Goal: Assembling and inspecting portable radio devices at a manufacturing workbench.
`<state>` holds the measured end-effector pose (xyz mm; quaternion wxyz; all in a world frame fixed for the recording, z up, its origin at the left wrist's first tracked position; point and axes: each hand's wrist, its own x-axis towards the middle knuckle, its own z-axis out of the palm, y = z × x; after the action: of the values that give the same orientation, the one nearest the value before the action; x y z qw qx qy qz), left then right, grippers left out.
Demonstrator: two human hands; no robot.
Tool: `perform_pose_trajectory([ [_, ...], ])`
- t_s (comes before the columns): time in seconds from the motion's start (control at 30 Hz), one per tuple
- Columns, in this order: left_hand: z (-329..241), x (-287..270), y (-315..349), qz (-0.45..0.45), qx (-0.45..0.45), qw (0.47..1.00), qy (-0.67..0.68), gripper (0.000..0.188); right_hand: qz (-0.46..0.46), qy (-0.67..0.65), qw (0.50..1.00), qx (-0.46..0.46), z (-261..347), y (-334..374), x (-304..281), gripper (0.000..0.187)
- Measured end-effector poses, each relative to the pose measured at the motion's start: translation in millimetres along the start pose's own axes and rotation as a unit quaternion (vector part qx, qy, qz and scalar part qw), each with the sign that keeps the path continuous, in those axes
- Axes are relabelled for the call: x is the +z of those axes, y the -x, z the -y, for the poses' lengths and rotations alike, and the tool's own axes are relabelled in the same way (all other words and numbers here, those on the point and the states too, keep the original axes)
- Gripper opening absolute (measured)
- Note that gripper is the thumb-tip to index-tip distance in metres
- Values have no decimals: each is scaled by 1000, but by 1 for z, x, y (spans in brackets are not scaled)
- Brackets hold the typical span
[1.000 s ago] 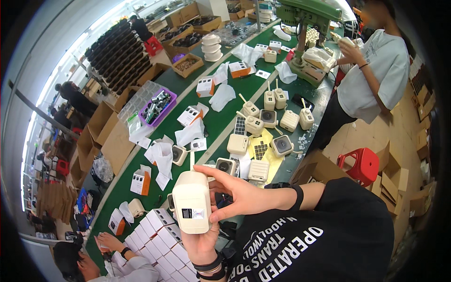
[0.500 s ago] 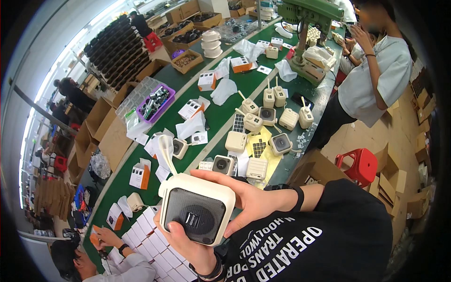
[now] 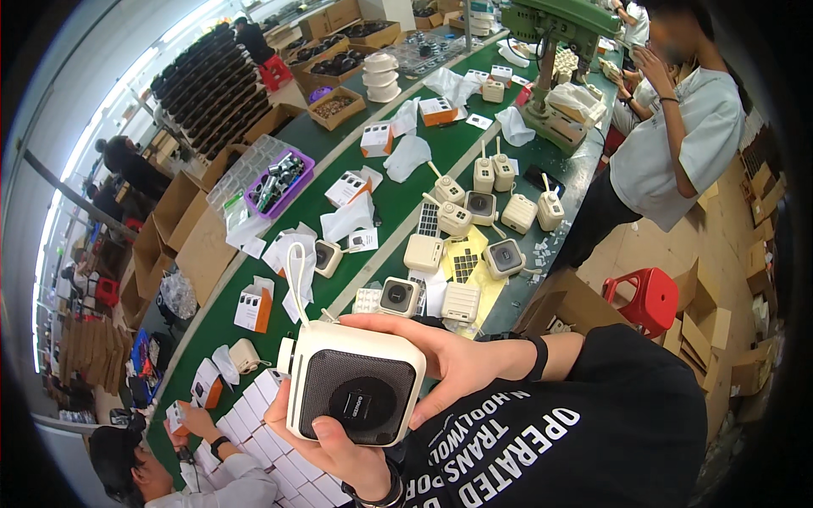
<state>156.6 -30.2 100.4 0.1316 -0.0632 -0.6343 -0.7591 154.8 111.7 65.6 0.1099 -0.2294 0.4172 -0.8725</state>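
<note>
Both my hands hold a cream box-shaped portable speaker (image 3: 318,381) with rounded corners, a dark mesh front and a loop strap standing up from its top left. My left hand (image 3: 351,461) grips it from below and the left side, its thumb lying on the lower mesh. From the right, my right hand (image 3: 461,360) wraps the upper edge, with its thumb at the lower right corner. Just beyond, a similar speaker (image 3: 400,296) lies on the table, next to a cream speaker (image 3: 461,302) with a ribbed face. The speaker's back is hidden.
A green belt (image 3: 334,284) carries white-and-orange boxes (image 3: 254,306) and plastic bags. Several cream speakers (image 3: 423,252) stand around yellow sticker sheets (image 3: 464,261). A co-worker (image 3: 199,427) handles a small box at lower left. A green drill press (image 3: 555,72) and a red stool (image 3: 644,298) are to the right.
The speaker has tilted in my hands, its strap now more upright and its mesh facing me squarely. Boxes on the belt have slid slightly away. The co-worker's box has moved a little.
</note>
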Motion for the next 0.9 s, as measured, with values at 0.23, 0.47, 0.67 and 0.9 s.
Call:
perform_pose_trajectory([
  [0.23, 7, -5, -1, -1, 7, 1000, -9, 60, -20, -18, 1000, 2, 3, -2, 3, 102],
  [0.47, 14, -10, -9, 71, -149, 984, 63, 78, -148, 509, 801, -279, -8, -3, 13, 69],
  [0.67, 40, -37, 5, 141, -191, 936, 261, 74, 28, 567, 760, -317, -12, 5, 23, 55],
  [0.9, 18, -16, -7, 229, -186, 916, 270, 100, -95, 356, 911, -184, 22, 3, 13, 71],
])
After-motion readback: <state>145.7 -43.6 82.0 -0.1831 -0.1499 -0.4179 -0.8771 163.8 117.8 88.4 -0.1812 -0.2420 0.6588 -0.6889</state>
